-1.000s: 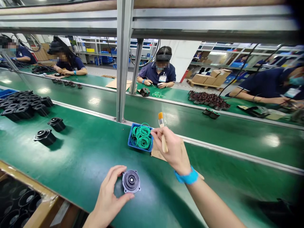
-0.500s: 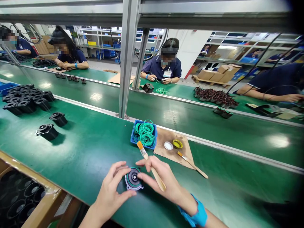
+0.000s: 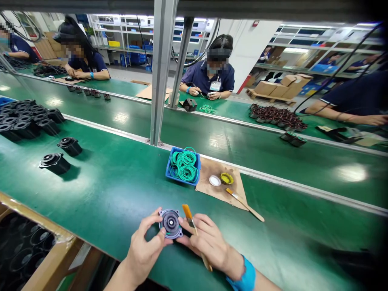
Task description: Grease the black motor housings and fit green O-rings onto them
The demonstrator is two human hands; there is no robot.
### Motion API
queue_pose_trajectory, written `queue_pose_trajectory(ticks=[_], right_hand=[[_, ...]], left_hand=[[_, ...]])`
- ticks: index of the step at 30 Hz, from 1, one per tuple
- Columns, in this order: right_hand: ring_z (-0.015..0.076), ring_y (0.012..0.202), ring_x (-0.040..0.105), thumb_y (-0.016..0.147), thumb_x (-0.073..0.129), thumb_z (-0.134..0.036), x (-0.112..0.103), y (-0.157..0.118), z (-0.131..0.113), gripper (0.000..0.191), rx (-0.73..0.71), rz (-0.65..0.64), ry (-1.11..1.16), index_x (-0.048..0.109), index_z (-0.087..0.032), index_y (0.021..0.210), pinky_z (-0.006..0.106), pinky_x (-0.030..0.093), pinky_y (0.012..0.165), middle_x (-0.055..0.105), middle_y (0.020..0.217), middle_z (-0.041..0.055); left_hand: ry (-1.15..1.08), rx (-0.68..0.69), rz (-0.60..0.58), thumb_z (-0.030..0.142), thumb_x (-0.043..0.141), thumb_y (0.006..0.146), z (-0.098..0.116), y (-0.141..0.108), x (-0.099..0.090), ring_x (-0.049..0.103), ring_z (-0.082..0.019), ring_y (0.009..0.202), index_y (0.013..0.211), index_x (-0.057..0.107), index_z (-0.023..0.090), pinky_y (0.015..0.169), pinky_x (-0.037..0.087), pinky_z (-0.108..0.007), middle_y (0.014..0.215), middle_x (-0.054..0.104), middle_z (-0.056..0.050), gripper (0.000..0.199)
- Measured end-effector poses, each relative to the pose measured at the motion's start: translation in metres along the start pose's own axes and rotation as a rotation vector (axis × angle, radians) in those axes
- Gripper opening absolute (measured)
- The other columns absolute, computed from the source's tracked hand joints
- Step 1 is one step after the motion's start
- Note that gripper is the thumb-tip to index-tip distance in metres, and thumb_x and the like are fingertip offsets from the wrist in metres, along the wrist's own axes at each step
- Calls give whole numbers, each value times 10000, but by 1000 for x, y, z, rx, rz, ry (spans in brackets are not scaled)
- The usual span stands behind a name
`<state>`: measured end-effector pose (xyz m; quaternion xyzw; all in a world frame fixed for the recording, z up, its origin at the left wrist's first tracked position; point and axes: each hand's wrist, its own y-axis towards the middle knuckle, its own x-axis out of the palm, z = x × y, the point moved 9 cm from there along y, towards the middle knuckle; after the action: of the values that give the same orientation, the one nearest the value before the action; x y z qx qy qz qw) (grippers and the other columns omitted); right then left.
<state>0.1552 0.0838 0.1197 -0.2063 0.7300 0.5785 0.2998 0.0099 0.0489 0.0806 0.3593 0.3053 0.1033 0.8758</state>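
A round dark part with a grey flange (image 3: 171, 223) is held between both hands above the green table, its face turned up toward me. My left hand (image 3: 144, 241) grips its left and lower edge, the thumb on the rim. Fingers of my right hand (image 3: 209, 242) touch its right edge. That same hand holds a wooden brush (image 3: 194, 227), orange bristles pointing up and away. A bit of green ring shows at the part's lower edge. Beyond the hands is a blue bin (image 3: 182, 182) of green rings (image 3: 186, 165).
Cardboard (image 3: 206, 188) carries a yellow-rimmed dish (image 3: 226, 178), a white lid (image 3: 215, 180) and a second brush (image 3: 245, 205). Two black housings (image 3: 54, 163) stand at left, near a cluster of more (image 3: 27, 119). A metal post (image 3: 160, 72) rises ahead; people sit across the line.
The part has turned and tilted in my hands. My left thumb has moved onto its rim, my right fingers have shifted to its side, and the brush has swung lower. The view has tilted down slightly.
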Motion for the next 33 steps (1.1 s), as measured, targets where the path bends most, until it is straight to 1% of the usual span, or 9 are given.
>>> queue_pose_trajectory(ticks=[4, 6, 9, 11, 15, 19, 23, 27, 33], right_hand=[[179, 787, 743, 980, 532, -72, 0, 4, -10, 229, -58, -35, -50, 641, -202, 827, 337, 591, 726, 796, 817, 74], [186, 784, 746, 968, 495, -21, 1, 5, -16, 307, -102, -47, -52, 650, -203, 774, 325, 589, 688, 777, 734, 53], [204, 765, 743, 949, 468, 11, 1, 3, -20, 343, -137, -37, -30, 635, -189, 726, 320, 574, 641, 739, 649, 56], [203, 743, 733, 955, 494, -13, -2, 3, -17, 277, -101, -9, 28, 637, -189, 796, 333, 570, 654, 746, 675, 56], [195, 811, 711, 979, 596, -202, -17, 5, 20, 48, 305, 129, 395, 567, -239, 969, 354, 575, 728, 780, 899, 68], [172, 651, 626, 1026, 502, -398, -27, -5, 53, 175, 735, 336, 790, 543, -244, 953, 303, 517, 647, 707, 681, 13], [139, 493, 445, 1035, 420, -496, -26, -14, 58, 365, 891, 392, 896, 613, -224, 887, 267, 404, 546, 516, 490, -41], [131, 522, 452, 1021, 432, -522, -14, -22, 55, 441, 996, 269, 835, 637, -200, 801, 256, 371, 527, 494, 541, -29], [120, 509, 485, 1031, 406, -516, -1, -20, 53, 461, 1021, 136, 758, 602, -193, 767, 238, 416, 520, 513, 557, -31]], left_hand=[[-155, -237, 2, 73, 533, 934, -16, -10, 10, 657, -297, 1206, 1092, 609, 240, 629, 681, -223, 1201, 628, -89, 242], [-167, -315, 20, 94, 558, 923, -23, -14, 12, 680, -304, 1170, 1120, 588, 225, 710, 691, -290, 1230, 635, -108, 239], [-55, -149, 55, 41, 593, 883, -10, -7, 6, 690, -289, 1153, 1000, 644, 224, 930, 629, -396, 1126, 636, -59, 224], [6, -18, 36, 3, 594, 874, 1, -2, 3, 666, -271, 1189, 922, 676, 233, 963, 605, -380, 1102, 580, -34, 249], [-14, -104, 20, 167, 695, 880, -9, 6, -4, 678, -249, 1132, 1016, 641, 227, 936, 606, -370, 1144, 536, -64, 159], [-11, -273, -4, 412, 754, 826, -25, 7, -2, 692, -264, 1058, 1352, 468, 193, 923, 600, -421, 1177, 605, -127, 637], [-1, -315, -114, 503, 739, 814, -31, 6, 10, 694, -280, 1086, 1416, 426, 193, 938, 584, -424, 1210, 676, -136, 746], [19, -354, -143, 567, 757, 766, -36, 5, 12, 723, -275, 1033, 1257, 556, 207, 900, 596, -400, 1154, 734, -103, 641], [-1, -384, -137, 592, 765, 740, -38, 5, 11, 738, -252, 993, 1201, 584, 209, 872, 600, -367, 1102, 756, -77, 626]])
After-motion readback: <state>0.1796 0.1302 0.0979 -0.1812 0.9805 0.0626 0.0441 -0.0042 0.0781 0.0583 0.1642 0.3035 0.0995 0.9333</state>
